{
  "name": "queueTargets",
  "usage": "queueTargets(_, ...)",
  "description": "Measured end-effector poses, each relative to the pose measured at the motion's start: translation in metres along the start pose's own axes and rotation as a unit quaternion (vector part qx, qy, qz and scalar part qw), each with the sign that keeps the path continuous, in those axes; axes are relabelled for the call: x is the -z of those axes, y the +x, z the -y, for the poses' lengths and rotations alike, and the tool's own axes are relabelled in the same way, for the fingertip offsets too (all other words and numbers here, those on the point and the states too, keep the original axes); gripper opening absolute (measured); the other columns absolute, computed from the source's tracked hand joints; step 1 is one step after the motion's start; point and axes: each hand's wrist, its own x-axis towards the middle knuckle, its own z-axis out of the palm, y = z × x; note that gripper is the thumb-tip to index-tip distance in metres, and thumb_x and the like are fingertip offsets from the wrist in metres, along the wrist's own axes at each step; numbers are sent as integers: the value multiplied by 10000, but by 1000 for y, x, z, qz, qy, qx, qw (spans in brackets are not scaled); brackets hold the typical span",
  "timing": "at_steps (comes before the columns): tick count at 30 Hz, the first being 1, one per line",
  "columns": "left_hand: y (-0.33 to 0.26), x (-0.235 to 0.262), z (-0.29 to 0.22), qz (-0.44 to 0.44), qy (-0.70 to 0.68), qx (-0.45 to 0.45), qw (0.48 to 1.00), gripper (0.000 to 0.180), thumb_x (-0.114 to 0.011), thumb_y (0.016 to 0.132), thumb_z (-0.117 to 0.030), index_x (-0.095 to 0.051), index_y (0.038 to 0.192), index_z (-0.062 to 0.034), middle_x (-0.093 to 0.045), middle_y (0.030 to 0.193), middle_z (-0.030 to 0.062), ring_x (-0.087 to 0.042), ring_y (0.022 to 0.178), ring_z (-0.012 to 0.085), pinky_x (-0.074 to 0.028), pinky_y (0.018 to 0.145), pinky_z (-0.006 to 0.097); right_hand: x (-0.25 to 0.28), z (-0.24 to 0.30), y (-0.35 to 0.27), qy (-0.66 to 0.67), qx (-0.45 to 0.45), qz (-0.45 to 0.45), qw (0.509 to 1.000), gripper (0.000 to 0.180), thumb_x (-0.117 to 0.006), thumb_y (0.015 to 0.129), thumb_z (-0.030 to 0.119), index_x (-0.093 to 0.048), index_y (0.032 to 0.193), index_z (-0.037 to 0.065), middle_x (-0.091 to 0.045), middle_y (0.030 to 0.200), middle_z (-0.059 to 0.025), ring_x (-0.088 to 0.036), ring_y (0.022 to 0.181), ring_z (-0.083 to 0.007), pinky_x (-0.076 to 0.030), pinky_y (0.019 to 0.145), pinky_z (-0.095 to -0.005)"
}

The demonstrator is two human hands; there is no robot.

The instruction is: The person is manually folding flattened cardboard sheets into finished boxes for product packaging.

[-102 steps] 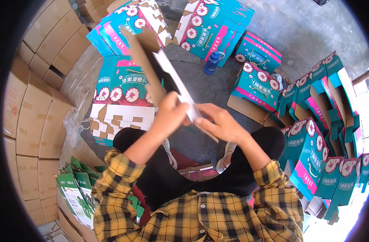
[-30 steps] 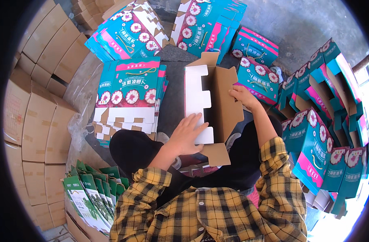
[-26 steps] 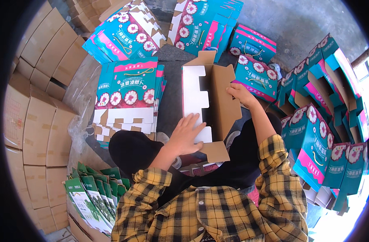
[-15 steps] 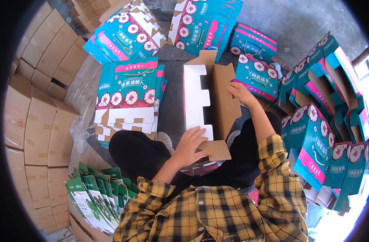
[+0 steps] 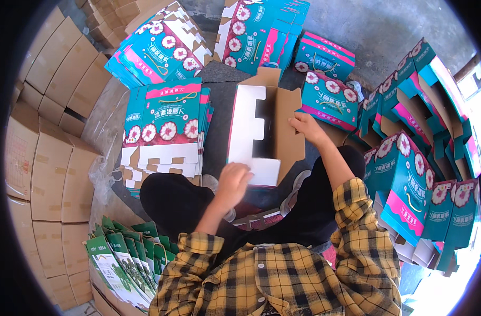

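A folding carton (image 5: 248, 126) stands open-topped before my knees, with a notched white flap on its left and brown cardboard inside. My right hand (image 5: 307, 128) is closed on the edge of the carton's raised brown right flap, thumb and fingers pinching it. At the near left corner my left hand (image 5: 233, 184) has its fingers drawn together against the white flap; its fingertips are partly blurred. A brown end flap sticks up at the carton's far side.
Flat printed teal cartons (image 5: 164, 118) are stacked left of the carton, with more stacks (image 5: 159, 50) farther back. Folded teal boxes (image 5: 330, 100) stand to the right. Green-and-white cartons (image 5: 122, 258) lie near left, beside a wall of brown boxes (image 5: 51, 158).
The near brown end flap, which stuck out toward me, no longer shows there. My left hand has moved left and its fingers have drawn in. My right hand still grips the right flap.
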Motion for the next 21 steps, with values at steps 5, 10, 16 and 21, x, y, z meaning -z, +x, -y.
queueTargets(5, 25, 50, 35, 60, 31, -18, 998, 173, -596, 835, -163, -554, 870, 1, -595, 1021, 151, -530, 996, 345, -394, 890, 414, -40, -2, -43, 75, 25, -119, 990, 241, -507, 902, 169, -609, 874, -47, -617, 755, -50, -601, 720, -124, -484, 629, -275)
queueTargets(10, 27, 36, 54, -33, 218, -10, 975, 219, -629, 814, -189, -584, 963, -35, -562, 1152, 127, -502, 1106, 327, -357, 950, 409, -72, 2, -68, 240, -66, -145, 957, 247, -494, 913, 156, -570, 1012, -57, -642, 897, -115, -661, 785, -211, -542, 737, -330)
queueTargets(16, 17, -3, 44, -39, 341, 11, 939, 376, -674, 687, -120, -584, 1047, -59, -541, 1088, 146, -521, 993, 307, -433, 812, 407, -65, -7, -60, 263, -127, -118, 949, 237, -495, 910, 177, -559, 1039, -12, -642, 935, -116, -659, 829, -222, -539, 749, -352)
queueTargets(21, -4, 13, 6, 28, 243, -11, 970, 466, -679, 685, -171, -570, 1127, -69, -494, 1214, 194, -456, 1135, 372, -382, 932, 451, -65, -13, -58, 280, -154, -102, 942, 246, -494, 913, 218, -556, 1048, 22, -645, 942, -111, -654, 847, -215, -534, 753, -360)
